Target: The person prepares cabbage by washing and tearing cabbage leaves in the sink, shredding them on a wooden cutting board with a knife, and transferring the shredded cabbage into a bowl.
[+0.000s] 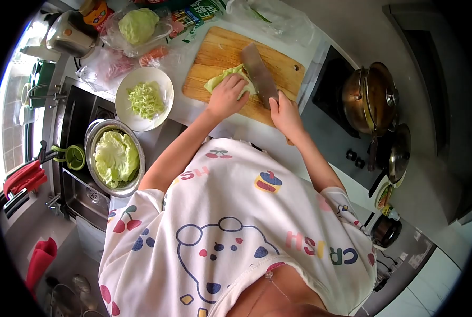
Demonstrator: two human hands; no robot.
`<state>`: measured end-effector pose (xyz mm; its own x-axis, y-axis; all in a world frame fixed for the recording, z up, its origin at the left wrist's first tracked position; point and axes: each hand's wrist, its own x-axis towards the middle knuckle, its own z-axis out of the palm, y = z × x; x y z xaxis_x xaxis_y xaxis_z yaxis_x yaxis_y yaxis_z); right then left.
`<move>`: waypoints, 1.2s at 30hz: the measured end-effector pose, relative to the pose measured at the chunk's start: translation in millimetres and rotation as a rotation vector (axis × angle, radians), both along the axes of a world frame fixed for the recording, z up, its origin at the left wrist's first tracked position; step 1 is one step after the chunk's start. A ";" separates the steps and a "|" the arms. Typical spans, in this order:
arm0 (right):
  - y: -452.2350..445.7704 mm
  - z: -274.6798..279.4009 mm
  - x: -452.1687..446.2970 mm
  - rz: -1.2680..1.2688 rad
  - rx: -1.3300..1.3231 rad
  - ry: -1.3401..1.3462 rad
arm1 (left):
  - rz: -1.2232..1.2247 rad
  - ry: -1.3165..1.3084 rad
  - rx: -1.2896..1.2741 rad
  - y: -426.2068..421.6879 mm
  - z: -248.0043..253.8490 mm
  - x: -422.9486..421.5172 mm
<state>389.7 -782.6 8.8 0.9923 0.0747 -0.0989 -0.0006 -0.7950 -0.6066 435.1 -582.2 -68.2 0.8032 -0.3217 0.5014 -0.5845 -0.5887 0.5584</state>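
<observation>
On the wooden cutting board (209, 50) lies a folded bundle of pale green cabbage leaves (214, 82). My left hand (229, 95) presses down on the bundle with bent fingers. My right hand (286, 113) grips the handle of a wide cleaver (259, 71), whose blade stands against the right side of the leaves. Left of the board, a white plate (124, 98) holds a heap of shredded cabbage (145, 100). Nearer to me, whole leaves (116, 157) sit in a metal bowl (91, 153) at the sink's edge.
A cabbage head (138, 26) in plastic, bagged food and a kettle (72, 34) stand at the back left. The sink (82, 193) is on the left. On the right, a lidded pot (360, 100) sits on the stove, with a lidded pan (399, 153) nearer me.
</observation>
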 end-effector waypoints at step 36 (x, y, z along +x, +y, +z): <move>-1.3 -5.8 7.1 -0.037 0.022 0.001 | -0.044 -0.087 -0.031 13.6 12.4 5.5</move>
<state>396.8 -783.9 3.0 0.9943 0.0399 -0.0987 -0.0306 -0.7808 -0.6240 440.6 -568.6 -55.8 0.7418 -0.3391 0.5786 -0.6563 -0.5443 0.5224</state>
